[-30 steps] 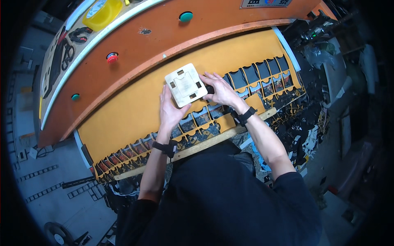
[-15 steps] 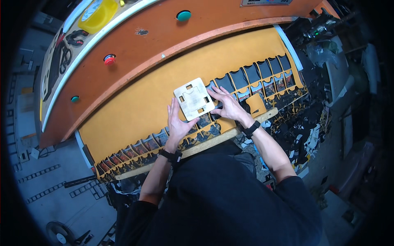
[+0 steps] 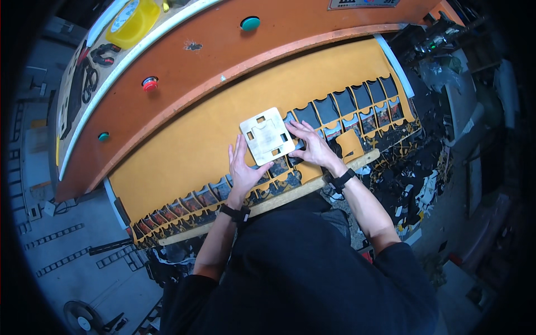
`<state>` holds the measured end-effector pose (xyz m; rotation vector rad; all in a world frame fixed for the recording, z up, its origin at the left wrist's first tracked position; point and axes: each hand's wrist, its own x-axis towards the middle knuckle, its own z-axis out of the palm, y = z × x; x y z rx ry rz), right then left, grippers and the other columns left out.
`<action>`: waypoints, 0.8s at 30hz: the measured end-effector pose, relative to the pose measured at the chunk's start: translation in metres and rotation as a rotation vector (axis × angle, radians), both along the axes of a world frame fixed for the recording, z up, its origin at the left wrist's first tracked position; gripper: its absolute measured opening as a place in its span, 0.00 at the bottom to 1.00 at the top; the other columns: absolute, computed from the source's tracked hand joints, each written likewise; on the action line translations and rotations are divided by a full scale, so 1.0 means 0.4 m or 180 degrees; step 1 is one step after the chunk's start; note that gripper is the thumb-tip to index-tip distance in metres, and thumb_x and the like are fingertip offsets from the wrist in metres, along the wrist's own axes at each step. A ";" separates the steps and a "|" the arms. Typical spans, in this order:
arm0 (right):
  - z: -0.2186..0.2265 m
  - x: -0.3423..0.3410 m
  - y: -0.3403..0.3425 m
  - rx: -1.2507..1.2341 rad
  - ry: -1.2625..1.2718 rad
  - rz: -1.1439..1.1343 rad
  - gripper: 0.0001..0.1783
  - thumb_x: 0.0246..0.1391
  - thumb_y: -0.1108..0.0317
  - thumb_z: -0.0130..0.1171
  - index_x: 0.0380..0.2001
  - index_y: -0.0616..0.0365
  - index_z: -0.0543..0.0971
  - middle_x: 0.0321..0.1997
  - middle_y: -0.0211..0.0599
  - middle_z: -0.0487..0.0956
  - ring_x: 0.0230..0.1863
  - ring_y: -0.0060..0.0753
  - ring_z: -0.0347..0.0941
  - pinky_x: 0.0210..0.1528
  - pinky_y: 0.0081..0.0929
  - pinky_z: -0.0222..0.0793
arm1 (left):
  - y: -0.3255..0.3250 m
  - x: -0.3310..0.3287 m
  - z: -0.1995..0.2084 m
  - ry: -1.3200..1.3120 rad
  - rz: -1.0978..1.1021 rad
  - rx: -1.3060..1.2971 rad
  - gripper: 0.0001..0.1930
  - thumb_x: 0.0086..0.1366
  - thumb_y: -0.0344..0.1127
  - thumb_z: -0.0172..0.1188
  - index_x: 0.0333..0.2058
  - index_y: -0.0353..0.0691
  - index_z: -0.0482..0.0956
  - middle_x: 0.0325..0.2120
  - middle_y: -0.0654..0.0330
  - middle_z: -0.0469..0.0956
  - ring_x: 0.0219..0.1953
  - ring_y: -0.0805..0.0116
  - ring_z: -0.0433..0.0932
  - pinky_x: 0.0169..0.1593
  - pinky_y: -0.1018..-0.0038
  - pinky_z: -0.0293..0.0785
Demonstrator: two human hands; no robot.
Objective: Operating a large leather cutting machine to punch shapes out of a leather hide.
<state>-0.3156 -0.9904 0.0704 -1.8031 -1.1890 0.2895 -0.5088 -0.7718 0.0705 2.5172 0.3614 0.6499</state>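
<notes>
A cream square cutting die (image 3: 268, 137) with small rectangular openings lies over a yellow-orange sheet (image 3: 184, 153), against the edge where pieces have been cut out. My left hand (image 3: 245, 174) grips its left side and near corner, thumb at the near edge and fingers along the side. On the right side, my right hand (image 3: 314, 148) holds the die between its spread fingers and thumb. Rows of cut-out gaps run along the sheet's near side, left and right of the die. A loose yellow-orange flap (image 3: 350, 146) is by my right wrist. The die's underside is hidden.
Beyond the sheet stands an orange machine beam (image 3: 195, 75) with a red button (image 3: 149, 84) and green buttons. A wooden bar (image 3: 279, 200) runs along the near edge. Yellow tape (image 3: 134, 25) and scissors (image 3: 90, 82) lie on top at far left. Scraps (image 3: 427, 190) are heaped at right.
The die has shifted very slightly to the right, with both hands staying on it. The view has moved a little; otherwise things look the same.
</notes>
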 end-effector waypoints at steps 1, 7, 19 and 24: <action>-0.003 0.002 0.001 0.0003 0.0000 -0.0008 0.57 0.46 0.70 0.86 0.81 0.55 0.70 0.81 0.49 0.73 0.87 0.46 0.60 0.91 0.54 0.47 | 0.000 0.000 0.000 0.0000 -0.0008 0.0003 0.64 0.50 0.48 0.90 0.79 0.28 0.62 0.78 0.36 0.66 0.83 0.45 0.61 0.85 0.39 0.41; -0.010 0.006 -0.002 -0.0001 -0.0054 -0.0023 0.55 0.48 0.67 0.86 0.80 0.54 0.72 0.82 0.48 0.73 0.87 0.45 0.59 0.91 0.51 0.47 | 0.002 0.008 -0.002 -0.0065 -0.0011 0.0077 0.64 0.47 0.48 0.91 0.77 0.28 0.65 0.76 0.35 0.70 0.80 0.43 0.66 0.84 0.40 0.48; -0.024 0.001 0.006 -0.0012 -0.0101 -0.0168 0.55 0.47 0.66 0.86 0.79 0.53 0.73 0.81 0.51 0.74 0.86 0.46 0.62 0.89 0.50 0.51 | 0.001 0.001 0.006 0.0033 -0.0007 0.0111 0.63 0.49 0.46 0.90 0.77 0.25 0.63 0.77 0.35 0.67 0.81 0.39 0.63 0.85 0.40 0.46; -0.016 0.004 0.001 0.0065 -0.0015 -0.0019 0.56 0.47 0.67 0.85 0.80 0.54 0.71 0.80 0.50 0.75 0.87 0.47 0.61 0.89 0.55 0.49 | 0.009 -0.001 -0.002 0.0113 -0.0009 0.0182 0.64 0.50 0.48 0.89 0.78 0.25 0.61 0.77 0.33 0.66 0.82 0.37 0.61 0.85 0.40 0.46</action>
